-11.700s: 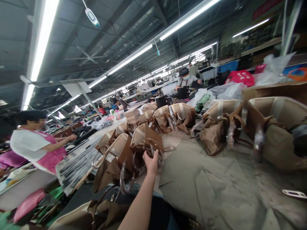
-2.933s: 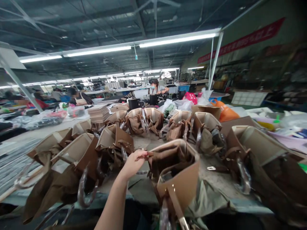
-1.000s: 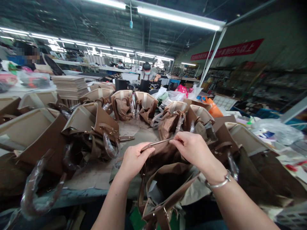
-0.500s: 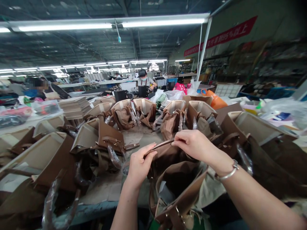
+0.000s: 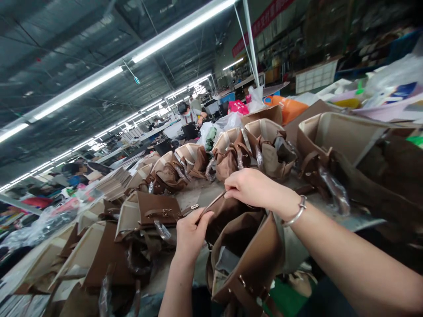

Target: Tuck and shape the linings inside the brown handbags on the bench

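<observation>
A brown handbag (image 5: 254, 251) stands close in front of me, its mouth facing up and its dark brown lining showing. Both hands pinch the far top edge of this bag. My left hand (image 5: 191, 229) grips the edge at its left end, thumb on the near side. My right hand (image 5: 246, 187), with a silver bangle on the wrist, pinches the same edge farther right. Inside the bag lies a pale paper or card piece (image 5: 226, 259). Metal fittings and a strap hang on its near face.
Unfinished-looking brown bags (image 5: 158, 209) with cream inner panels and plastic-wrapped handles stand around the table (image 5: 194, 189). Behind them are stacked boards (image 5: 114, 182), an orange bag (image 5: 291, 110) and clear plastic at right (image 5: 396, 83). A co-worker (image 5: 190, 114) sits farther back.
The view has tilted, so the lights and table now slant. Both hands keep their pinch on the bag's edge; the right hand sits slightly more to the left and higher in view.
</observation>
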Demonstrator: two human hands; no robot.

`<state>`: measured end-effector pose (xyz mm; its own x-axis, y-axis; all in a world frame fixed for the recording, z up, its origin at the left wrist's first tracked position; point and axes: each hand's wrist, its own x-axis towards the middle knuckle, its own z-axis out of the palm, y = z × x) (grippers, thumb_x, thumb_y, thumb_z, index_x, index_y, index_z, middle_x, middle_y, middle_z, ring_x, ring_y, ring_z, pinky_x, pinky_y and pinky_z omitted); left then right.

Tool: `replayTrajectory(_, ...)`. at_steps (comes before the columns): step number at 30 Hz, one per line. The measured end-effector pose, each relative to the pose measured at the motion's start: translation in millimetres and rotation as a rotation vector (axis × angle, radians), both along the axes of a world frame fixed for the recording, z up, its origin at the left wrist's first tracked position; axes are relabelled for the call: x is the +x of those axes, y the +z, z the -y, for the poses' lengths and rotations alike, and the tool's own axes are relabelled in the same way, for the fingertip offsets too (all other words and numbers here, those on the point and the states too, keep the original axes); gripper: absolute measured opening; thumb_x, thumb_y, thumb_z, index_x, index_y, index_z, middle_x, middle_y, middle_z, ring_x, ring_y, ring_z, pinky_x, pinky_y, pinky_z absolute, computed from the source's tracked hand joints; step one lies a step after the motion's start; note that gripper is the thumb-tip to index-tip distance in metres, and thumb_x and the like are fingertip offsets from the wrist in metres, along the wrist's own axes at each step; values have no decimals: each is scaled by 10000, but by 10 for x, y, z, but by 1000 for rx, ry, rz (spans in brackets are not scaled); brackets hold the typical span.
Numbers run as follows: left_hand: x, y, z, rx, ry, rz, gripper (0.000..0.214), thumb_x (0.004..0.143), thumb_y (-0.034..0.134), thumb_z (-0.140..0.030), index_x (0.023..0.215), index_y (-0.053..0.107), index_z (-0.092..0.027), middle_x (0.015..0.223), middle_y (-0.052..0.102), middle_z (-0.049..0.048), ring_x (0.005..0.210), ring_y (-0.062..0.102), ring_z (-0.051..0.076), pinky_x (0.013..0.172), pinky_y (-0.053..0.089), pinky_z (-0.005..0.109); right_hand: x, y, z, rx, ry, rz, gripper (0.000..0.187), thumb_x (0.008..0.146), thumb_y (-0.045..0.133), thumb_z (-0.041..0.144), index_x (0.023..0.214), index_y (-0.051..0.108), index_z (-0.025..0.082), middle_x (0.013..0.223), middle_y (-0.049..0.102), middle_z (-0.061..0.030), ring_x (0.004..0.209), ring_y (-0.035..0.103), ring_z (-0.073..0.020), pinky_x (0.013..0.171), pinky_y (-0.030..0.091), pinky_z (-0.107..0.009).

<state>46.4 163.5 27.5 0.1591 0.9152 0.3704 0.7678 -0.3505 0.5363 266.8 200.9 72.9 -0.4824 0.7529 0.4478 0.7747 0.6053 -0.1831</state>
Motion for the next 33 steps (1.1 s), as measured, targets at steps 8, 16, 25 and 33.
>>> replayTrajectory(8, 71, -10, 54, 27, 56, -36, 241, 851, 512, -349, 818, 684, -184, 712, 651, -18, 646, 551, 108, 612, 406, 194, 35, -15, -26, -7, 26, -29, 135, 805, 622, 285, 709, 655, 196, 722, 662, -11, 690, 578, -151, 614, 339, -237)
replayTrajectory(16, 94, -9, 105, 11, 81, -68, 282, 857, 488, -380, 765, 657, -174, 654, 586, -16, 614, 491, 106, 581, 380, 198, 45, -89, -70, 27, 34, -46, 111, 785, 629, 281, 707, 655, 208, 690, 649, -6, 683, 580, -156, 594, 338, -239)
replayTrajectory(25, 87, 45, 125, -20, 40, -143, 356, 873, 443, -404, 607, 502, -174, 542, 383, -51, 531, 388, 83, 519, 307, 194, 0, -81, -24, 53, -10, -19, 126, 780, 611, 303, 730, 675, 207, 706, 664, -32, 707, 609, -183, 602, 381, -249)
replayTrajectory(33, 122, 287, 97, -69, -76, -398, 275, 879, 409, -340, 1020, 613, -221, 779, 667, 18, 702, 598, 160, 641, 410, 236, -31, -44, 21, 67, -32, 23, 127, 789, 586, 278, 771, 687, 203, 766, 684, -54, 746, 626, -198, 635, 421, -253)
